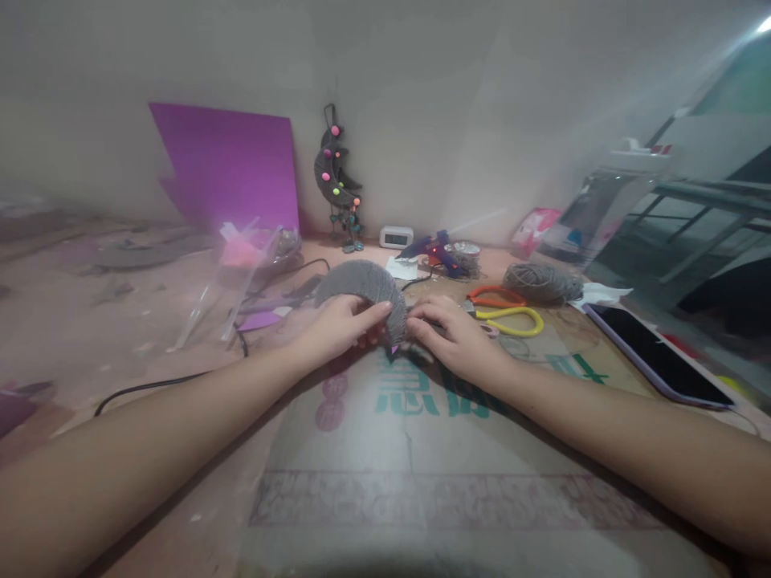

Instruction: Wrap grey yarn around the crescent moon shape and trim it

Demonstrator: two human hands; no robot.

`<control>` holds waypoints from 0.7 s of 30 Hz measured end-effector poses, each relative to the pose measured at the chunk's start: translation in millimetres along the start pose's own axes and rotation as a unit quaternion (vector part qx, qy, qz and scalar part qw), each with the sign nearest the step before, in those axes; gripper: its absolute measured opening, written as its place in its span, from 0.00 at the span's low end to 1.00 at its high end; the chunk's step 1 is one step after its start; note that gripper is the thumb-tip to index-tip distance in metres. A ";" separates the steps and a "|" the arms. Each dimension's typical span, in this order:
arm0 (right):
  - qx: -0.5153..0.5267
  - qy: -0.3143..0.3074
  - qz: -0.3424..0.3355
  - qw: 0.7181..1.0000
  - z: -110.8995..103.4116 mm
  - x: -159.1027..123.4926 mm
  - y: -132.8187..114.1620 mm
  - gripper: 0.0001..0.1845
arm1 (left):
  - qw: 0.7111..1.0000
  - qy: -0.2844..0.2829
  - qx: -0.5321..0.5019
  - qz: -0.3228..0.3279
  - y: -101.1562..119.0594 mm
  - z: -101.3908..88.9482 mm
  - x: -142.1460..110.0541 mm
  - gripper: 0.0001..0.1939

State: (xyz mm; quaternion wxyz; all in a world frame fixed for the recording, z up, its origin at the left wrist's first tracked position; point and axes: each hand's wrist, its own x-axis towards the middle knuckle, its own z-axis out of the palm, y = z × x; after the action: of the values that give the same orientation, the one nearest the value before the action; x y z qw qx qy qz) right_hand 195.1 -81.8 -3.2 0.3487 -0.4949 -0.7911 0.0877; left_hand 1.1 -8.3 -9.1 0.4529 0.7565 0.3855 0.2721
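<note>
A grey yarn-wrapped crescent (367,285) rests on edge on a flattened cardboard sheet (422,449). My left hand (337,325) grips its inner curve, thumb and fingers closed round it. My right hand (451,333) pinches the crescent's lower right tip, where a small purple point (394,349) sticks out. Both forearms stretch forward over the cardboard.
Scissors with orange and yellow handles (506,311), a ball of grey yarn (542,281), a blue glue gun (437,250) and a phone (656,353) lie to the right. A purple sheet (229,164) and a finished decorated moon (338,181) lean on the wall. A black cable (157,385) runs left.
</note>
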 end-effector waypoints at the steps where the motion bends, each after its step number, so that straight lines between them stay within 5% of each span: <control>1: -0.002 -0.012 0.002 1.000 -0.1 0.7 0.0 0.11 | 1.000 -0.008 0.002 0.005 0.9 0.5 -1.2 0.25; 7: 0.063 -0.055 0.069 0.994 -0.2 2.6 1.6 0.12 | 0.997 -0.026 0.028 0.066 -0.8 4.2 -5.9 0.23; 12: 0.174 -0.023 0.134 0.975 0.0 1.2 4.3 0.15 | 0.993 -0.061 0.007 0.096 -3.1 5.4 -4.3 0.22; 21: 0.181 0.014 0.136 0.974 -1.5 0.2 3.0 0.14 | 0.984 -0.076 0.081 0.140 9.7 6.1 -10.1 0.13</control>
State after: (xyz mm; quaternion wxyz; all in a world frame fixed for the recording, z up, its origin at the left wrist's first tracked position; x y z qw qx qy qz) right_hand 198.2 -80.5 -3.4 0.4285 -0.5278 -0.6821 0.2693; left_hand 3.4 -22.4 -3.7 0.3754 0.8557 0.2606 0.2428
